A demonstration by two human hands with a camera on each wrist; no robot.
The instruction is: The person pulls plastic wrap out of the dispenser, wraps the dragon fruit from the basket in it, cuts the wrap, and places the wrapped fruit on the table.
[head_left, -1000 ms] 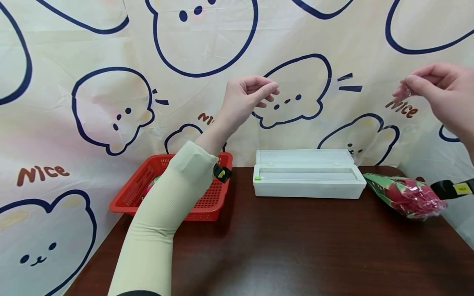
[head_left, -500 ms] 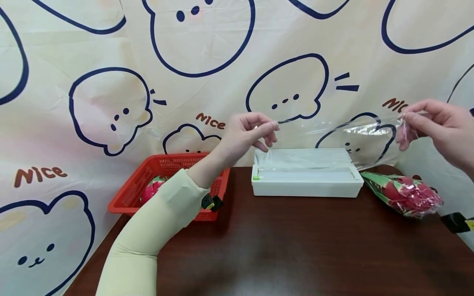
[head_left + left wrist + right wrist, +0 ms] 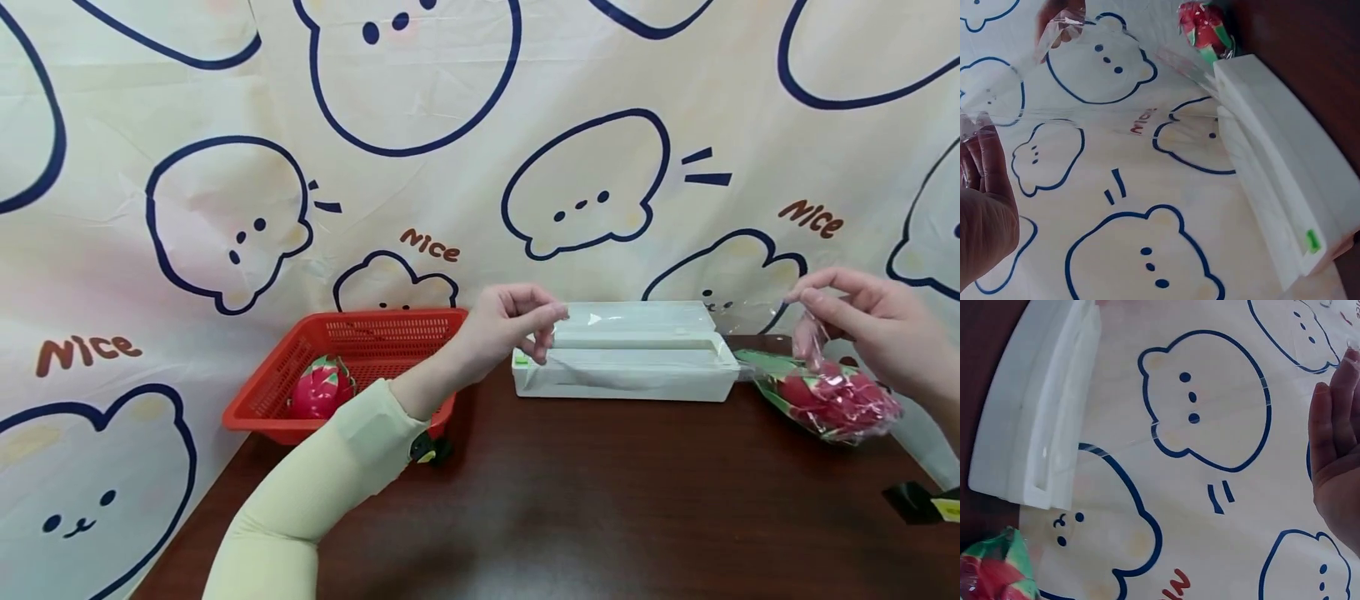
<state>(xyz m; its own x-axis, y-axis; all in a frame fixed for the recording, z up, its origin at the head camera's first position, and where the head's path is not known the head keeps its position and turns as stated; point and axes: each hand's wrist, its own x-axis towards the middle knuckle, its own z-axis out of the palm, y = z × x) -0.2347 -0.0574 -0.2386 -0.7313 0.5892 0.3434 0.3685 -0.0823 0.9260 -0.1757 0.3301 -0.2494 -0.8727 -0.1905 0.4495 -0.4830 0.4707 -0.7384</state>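
Observation:
Clear cling film (image 3: 1063,24) is stretched between my two hands. In the head view my left hand (image 3: 513,329) pinches one end in front of the left side of a white film dispenser (image 3: 622,382). My right hand (image 3: 873,325) pinches the other end, bunched under its fingers, above a dragon fruit (image 3: 836,400) wrapped in plastic. The dispenser's lid stands raised at the back, and a green slider (image 3: 1312,241) sits at one end of its slot. Film overlaps the dispenser's front in the head view.
A red plastic basket (image 3: 262,417) stands at the left of the dark wooden table (image 3: 585,500), with a pink dragon fruit (image 3: 322,387) inside. My left forearm crosses in front of the basket. A cartoon-printed curtain (image 3: 420,200) hangs directly behind the table.
Both hands have come down from high in front of the curtain to about the dispenser's level, bringing the film down with them. The basket's dragon fruit is now uncovered by the arm.

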